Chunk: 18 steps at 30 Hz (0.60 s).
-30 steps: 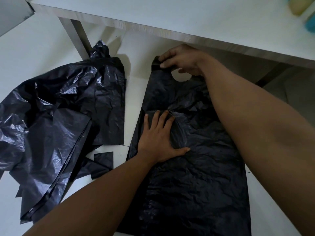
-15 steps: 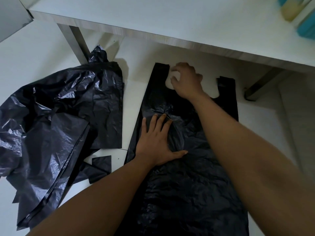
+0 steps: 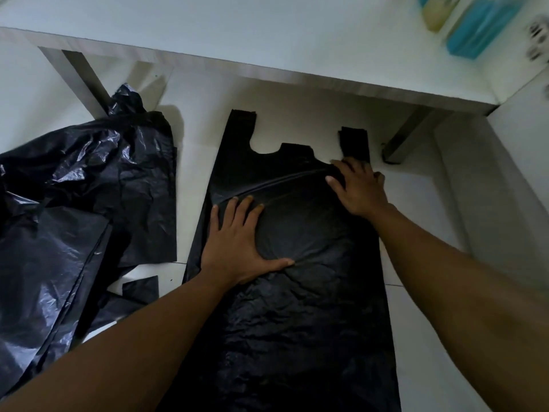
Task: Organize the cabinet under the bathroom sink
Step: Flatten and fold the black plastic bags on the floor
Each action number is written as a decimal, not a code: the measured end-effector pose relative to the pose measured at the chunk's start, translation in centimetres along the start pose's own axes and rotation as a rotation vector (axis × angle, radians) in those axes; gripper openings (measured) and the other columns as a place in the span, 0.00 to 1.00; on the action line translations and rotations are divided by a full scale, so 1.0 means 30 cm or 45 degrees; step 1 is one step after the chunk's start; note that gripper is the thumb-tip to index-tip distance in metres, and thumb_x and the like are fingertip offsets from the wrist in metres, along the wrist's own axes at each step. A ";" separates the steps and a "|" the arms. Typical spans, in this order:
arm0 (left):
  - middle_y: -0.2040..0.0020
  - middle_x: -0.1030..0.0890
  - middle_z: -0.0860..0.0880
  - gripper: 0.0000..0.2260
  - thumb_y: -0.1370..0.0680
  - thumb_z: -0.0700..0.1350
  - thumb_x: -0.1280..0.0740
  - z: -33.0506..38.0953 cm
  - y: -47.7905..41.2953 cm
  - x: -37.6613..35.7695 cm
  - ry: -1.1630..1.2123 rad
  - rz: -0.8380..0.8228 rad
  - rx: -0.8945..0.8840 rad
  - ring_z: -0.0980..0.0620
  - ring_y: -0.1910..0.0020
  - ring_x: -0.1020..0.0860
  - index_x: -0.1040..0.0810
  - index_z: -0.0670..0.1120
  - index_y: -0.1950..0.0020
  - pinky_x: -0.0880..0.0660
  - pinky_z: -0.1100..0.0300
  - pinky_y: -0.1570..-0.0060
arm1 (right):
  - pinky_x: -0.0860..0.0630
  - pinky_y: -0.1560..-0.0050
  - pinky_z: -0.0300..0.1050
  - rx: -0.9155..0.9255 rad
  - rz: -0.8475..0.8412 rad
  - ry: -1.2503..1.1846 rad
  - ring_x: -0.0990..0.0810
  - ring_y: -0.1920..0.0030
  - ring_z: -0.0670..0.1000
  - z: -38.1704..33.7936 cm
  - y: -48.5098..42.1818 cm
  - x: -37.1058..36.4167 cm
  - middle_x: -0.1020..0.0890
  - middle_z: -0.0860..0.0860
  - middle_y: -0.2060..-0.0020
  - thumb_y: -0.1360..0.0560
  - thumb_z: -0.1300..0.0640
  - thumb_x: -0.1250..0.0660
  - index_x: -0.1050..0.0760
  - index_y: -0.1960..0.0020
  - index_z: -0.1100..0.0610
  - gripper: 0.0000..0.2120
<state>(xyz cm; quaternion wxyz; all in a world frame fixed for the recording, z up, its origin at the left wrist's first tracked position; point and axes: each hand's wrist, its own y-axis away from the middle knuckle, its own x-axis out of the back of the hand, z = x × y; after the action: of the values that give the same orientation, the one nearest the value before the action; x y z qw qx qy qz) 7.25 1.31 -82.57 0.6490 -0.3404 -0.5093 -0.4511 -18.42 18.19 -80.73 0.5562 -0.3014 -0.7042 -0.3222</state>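
Observation:
A black plastic carrier bag [image 3: 303,307] lies flat on the white floor, its two handles pointing toward the cabinet. My left hand [image 3: 237,248] presses flat on the bag's left middle, fingers straight and spread. My right hand [image 3: 361,185] lies flat on the bag's upper right, just below the right handle [image 3: 355,141], fingers straight. A crease runs across the bag between the two hands. The left handle [image 3: 242,126] lies flat and free.
A crumpled heap of black plastic bags [image 3: 74,209] lies on the floor to the left. A white shelf [image 3: 267,43] on grey legs [image 3: 401,144] spans the top. Blurred bottles [image 3: 475,22] stand at its top right. A white wall panel [image 3: 511,173] rises at right.
My right hand has moved from the bag's left handle across to its upper right, smoothing the bag. The left hand has stayed pressed in place.

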 end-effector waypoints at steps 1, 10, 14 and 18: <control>0.18 0.47 0.50 0.57 0.40 0.87 0.49 0.000 0.000 0.000 0.004 0.009 0.002 0.46 0.19 0.53 0.44 0.53 0.19 0.58 0.37 0.23 | 0.47 0.28 0.64 -0.006 -0.046 0.023 0.45 0.23 0.58 0.035 -0.037 0.018 0.43 0.50 0.21 0.20 0.33 0.54 0.46 0.21 0.44 0.30; 0.18 0.46 0.49 0.57 0.40 0.87 0.49 0.006 0.001 0.009 0.005 0.026 0.005 0.46 0.19 0.51 0.43 0.52 0.20 0.58 0.37 0.23 | 0.43 0.24 0.51 -0.008 0.409 -0.478 0.39 0.25 0.57 0.005 -0.053 0.067 0.37 0.58 0.24 0.18 0.48 0.43 0.38 0.23 0.57 0.26; 0.19 0.45 0.48 0.57 0.39 0.87 0.50 0.006 0.004 0.009 0.018 0.032 -0.001 0.45 0.19 0.51 0.43 0.51 0.20 0.58 0.36 0.23 | 0.32 0.37 0.51 -0.065 0.461 -0.459 0.31 0.36 0.54 -0.219 0.268 -0.008 0.26 0.55 0.36 0.18 0.50 0.42 0.27 0.32 0.55 0.17; 0.19 0.44 0.47 0.57 0.39 0.86 0.53 -0.003 0.001 -0.001 0.015 -0.004 -0.020 0.44 0.20 0.50 0.43 0.51 0.20 0.56 0.35 0.24 | 0.35 0.43 0.54 -0.094 0.399 -0.219 0.30 0.40 0.53 -0.387 0.568 -0.123 0.25 0.50 0.40 0.19 0.48 0.46 0.25 0.36 0.50 0.17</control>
<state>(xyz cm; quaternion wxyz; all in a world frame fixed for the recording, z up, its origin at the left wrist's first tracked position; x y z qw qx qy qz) 7.30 1.24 -82.62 0.6485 -0.3420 -0.5025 -0.4583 2.50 19.19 -80.30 0.5260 -0.4539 -0.6813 -0.2303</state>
